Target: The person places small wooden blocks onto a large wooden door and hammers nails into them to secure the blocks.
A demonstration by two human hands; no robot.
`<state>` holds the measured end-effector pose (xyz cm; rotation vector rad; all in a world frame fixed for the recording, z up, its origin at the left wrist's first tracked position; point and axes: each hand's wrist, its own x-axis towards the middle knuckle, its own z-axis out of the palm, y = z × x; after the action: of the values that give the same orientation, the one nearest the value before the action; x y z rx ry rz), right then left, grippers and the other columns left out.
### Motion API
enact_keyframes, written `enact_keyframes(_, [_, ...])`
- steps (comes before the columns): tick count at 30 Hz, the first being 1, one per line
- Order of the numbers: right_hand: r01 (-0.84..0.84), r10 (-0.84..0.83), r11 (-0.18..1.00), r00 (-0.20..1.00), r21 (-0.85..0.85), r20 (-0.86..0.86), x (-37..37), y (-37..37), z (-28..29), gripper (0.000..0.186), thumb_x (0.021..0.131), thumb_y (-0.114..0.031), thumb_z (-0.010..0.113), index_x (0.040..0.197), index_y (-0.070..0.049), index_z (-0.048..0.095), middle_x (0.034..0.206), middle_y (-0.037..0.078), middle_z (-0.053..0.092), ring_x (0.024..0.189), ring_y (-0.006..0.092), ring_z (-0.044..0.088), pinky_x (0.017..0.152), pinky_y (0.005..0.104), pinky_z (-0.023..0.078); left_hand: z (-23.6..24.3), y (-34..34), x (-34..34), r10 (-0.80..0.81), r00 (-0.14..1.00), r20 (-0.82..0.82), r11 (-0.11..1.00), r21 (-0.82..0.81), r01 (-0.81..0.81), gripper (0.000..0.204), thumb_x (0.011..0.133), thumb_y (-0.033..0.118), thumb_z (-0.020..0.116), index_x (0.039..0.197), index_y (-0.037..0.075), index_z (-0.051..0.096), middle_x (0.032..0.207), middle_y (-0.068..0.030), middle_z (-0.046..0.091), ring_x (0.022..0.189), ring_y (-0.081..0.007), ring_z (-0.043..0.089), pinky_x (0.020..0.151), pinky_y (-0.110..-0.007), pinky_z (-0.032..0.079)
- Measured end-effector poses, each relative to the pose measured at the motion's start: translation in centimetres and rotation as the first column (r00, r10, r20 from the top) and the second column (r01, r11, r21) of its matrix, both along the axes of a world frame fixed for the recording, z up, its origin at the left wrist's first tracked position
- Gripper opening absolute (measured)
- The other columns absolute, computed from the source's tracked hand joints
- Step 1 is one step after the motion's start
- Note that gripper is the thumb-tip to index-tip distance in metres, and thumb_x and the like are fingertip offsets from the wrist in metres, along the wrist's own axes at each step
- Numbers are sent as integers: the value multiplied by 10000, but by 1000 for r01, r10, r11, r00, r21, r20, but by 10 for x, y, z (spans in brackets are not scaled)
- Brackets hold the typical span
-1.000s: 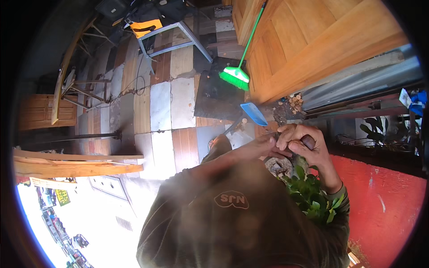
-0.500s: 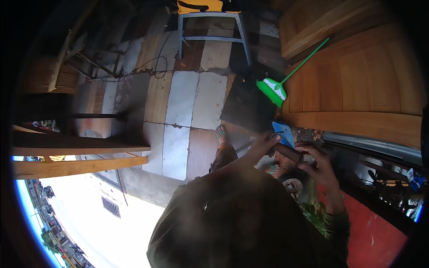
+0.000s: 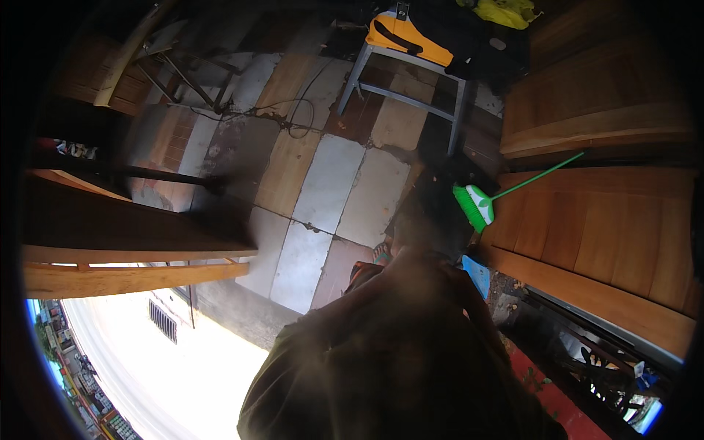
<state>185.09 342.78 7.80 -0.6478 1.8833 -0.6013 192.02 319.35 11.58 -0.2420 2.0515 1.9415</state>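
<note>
Both of my hands are dim and smeared in front of the dark floor mat, where my forearms come together. My left hand (image 3: 408,258) and my right hand (image 3: 441,261) are close to each other, and their fingers cannot be made out. A vague brownish shape (image 3: 419,221) shows just beyond them; I cannot tell what it is or whether either hand holds it. Right beside the hands lies a flat blue piece (image 3: 477,276), perhaps a dustpan. Farther right, a broom (image 3: 475,207) with green bristles, a green-white head and a green handle leans against wooden panels.
Wooden panels (image 3: 587,220) line the right side. Ahead stands a grey metal-legged stand (image 3: 408,100) with a yellow-orange bag (image 3: 411,38) on top. Patchwork tiles (image 3: 330,183) cover the floor, with a cable (image 3: 299,117) across them. Wooden furniture (image 3: 139,275) edges the left; a red surface (image 3: 539,389) lies lower right.
My hands, which gripped a brown block-like piece at the right, have drawn in toward the middle and gone dim. The view has turned, so the broom and stand appear lower and farther right.
</note>
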Motion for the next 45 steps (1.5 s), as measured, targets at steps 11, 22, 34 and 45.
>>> enact_keyframes(11, [-143,143,989,990,32,13,-149,-195,-79,519,946,-465,698,1367,-174,616,1157,126,623,1027,341,597,824,505,518,-44,-190,-26,623,754,210,739,158,-654,486,1025,463,712,1280,52,674,1149,-114,750,1066,-218,708,894,-389,579])
enact_keyframes(22, [52,-19,925,996,377,-91,-313,-274,-163,411,894,-335,779,1209,-94,670,840,79,579,687,254,583,610,427,503,-232,-233,228,517,653,553,733,-680,-5,161,897,225,697,956,129,813,993,-100,779,861,-271,769,729,-414,618])
enact_keyframes(34, [412,-511,774,855,480,90,-265,-440,-134,203,880,-189,773,846,-66,615,640,34,501,490,173,477,465,350,381,-212,-429,194,736,279,617,670,-606,-429,325,968,350,629,1119,103,777,1182,-233,758,1170,-463,692,957,-561,562])
enact_keyframes(45, [309,-456,833,853,459,253,-257,-704,-135,241,871,-105,760,747,-62,558,591,27,506,458,149,488,428,335,321,-228,-760,220,912,401,85,266,-868,-420,203,993,248,602,1005,110,750,1035,-178,757,948,-403,743,800,-498,592])
